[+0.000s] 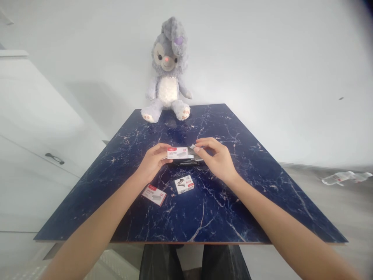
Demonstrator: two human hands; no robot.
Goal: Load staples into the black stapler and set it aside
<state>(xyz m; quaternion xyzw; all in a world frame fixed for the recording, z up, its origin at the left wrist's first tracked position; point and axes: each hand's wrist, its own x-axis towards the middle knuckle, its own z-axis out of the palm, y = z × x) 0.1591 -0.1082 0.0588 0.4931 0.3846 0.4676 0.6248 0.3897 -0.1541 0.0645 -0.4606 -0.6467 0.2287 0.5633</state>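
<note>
Person at a dark blue, white-veined marble surface (210,210), viewed from above the forearms. The left hand (152,161) was closed around a small white-and-red cardboard box (177,153), thumb on its near face and fingers behind, holding it over the middle of the surface. The right hand (219,159) pinched a short silvery strip (192,146) between thumb and forefinger, just beside the right end of the box; whether strip and box touched could not be told. Directly beneath them lay a long black stapler (186,161), its length parallel to the near edge and partly hidden by both hands.

Closer to the near edge, by the left wrist, two more boxes lay on the surface: a flat white-and-red box (154,194), turned askew, and just to its right a white box printed with a dark picture (184,184). These two lay near each other but apart.

At the middle of the far edge sat a grey-and-white plush rabbit (167,74), upright against the white wall (276,58), its feet on the surface. Beyond the left edge stood a white cabinet (29,128) with a dark handle (54,158). On the floor beyond the right edge lay a crumpled clear plastic wrapper (346,177). The person's dark-trousered legs (221,260) showed below the near edge.
</note>
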